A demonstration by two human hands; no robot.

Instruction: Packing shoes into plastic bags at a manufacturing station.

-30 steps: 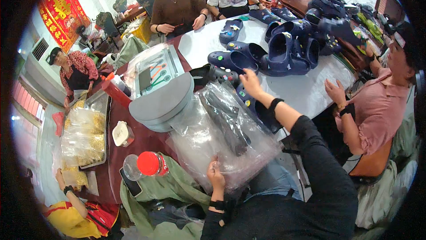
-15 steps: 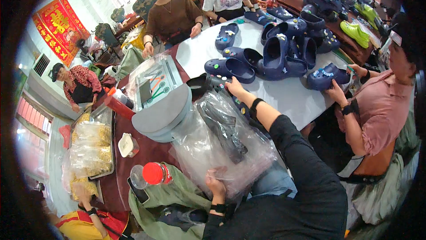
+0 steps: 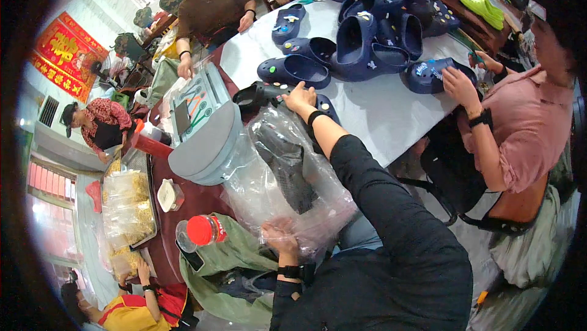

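Observation:
A clear plastic bag lies across the table edge in front of me, with dark, see-through shapes inside it. My left hand is closed on the bag's near edge. Beyond the bag's far end, my right hand grips a dark clog decorated with small charms; its fingers partly cover the shoe. Several navy clogs with charms, one of them a navy clog on its sole, stand just past that hand on the white tabletop.
A grey rounded case sits left of the bag. Nearer are a red-lidded jar, a white tub and green cloth. A person in pink handles a clog at right; others work around the table.
My view has shifted, so the table contents sit further left and higher. My right hand has moved left onto the dark clog by the bag. The left hand keeps its hold on the bag.

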